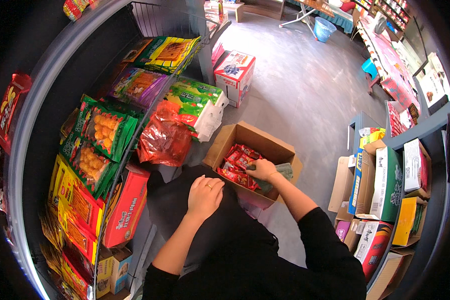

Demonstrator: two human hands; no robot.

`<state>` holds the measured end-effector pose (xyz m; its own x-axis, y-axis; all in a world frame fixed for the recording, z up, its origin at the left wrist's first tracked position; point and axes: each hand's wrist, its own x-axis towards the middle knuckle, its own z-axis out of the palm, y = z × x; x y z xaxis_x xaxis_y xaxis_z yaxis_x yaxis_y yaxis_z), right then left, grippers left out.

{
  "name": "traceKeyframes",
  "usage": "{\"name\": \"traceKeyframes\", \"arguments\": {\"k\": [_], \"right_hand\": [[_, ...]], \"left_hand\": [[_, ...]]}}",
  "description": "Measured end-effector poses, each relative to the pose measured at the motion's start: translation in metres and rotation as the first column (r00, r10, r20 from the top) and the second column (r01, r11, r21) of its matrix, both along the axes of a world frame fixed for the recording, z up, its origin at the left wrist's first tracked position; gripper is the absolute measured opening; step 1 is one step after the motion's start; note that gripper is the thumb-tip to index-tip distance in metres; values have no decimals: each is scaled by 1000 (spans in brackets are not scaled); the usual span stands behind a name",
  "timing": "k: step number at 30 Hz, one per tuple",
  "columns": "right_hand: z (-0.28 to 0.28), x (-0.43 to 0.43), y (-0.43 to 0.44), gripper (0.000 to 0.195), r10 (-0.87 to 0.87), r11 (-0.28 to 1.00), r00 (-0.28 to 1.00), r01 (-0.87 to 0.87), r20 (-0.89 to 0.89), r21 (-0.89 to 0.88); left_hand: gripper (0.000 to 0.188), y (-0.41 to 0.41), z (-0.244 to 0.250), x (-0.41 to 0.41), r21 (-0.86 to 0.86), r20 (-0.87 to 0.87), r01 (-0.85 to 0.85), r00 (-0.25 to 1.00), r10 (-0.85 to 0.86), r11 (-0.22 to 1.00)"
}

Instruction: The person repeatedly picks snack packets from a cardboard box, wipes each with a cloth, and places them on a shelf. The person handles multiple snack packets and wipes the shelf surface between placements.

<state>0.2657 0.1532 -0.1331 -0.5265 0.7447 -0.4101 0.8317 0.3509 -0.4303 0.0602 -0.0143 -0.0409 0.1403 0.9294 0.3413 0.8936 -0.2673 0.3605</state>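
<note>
An open cardboard box (pixel 270 138) stands on the floor before me, with red snack packets (pixel 237 159) inside. My right hand (pixel 261 169) reaches into the box and grips part of a grey-green cloth (pixel 284 171), which lies bunched at the box's right side, over the packets' edge. My left hand (pixel 205 195), with a ring on one finger, rests over my dark-clothed knee, to the left of the box; its fingers lie close together and it holds nothing that I can see. A red plastic bag (pixel 165 138) lies to the left, between the box and the shelf.
A wire-edged shelf on the left holds green snack bags (pixel 105 129), a purple bag (pixel 137 85) and yellow-red packets (pixel 77 191). Behind the box stand a green-and-white pack (pixel 195 101) and a red-and-white carton (pixel 235 75). More cartons (pixel 388 183) line the right shelf.
</note>
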Motion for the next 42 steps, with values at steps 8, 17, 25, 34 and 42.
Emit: {"name": "traceKeyframes", "arguments": {"k": [8,17,25,34,42], "right_hand": [[-48,-41,-8,50,275,961,935,-271,222,-51],[-82,-49,-22,41,161,986,975,-166,154,21],[-89,-34,-18,37,43,999,991,-41,130,-19],[-94,-45,-18,38,45,998,987,-39,155,-43],[-90,-45,-20,38,-59,996,989,68,133,-63]], "left_hand": [[15,-5,-3,-5,-8,-12,-33,999,33,999],[14,-9,0,-7,-10,-7,-38,999,38,999],[15,-9,-1,-7,-4,-21,-34,999,33,999],[17,-11,-3,-8,24,-41,-28,999,29,999],[15,-11,0,-7,11,-35,-32,999,32,999]]}}
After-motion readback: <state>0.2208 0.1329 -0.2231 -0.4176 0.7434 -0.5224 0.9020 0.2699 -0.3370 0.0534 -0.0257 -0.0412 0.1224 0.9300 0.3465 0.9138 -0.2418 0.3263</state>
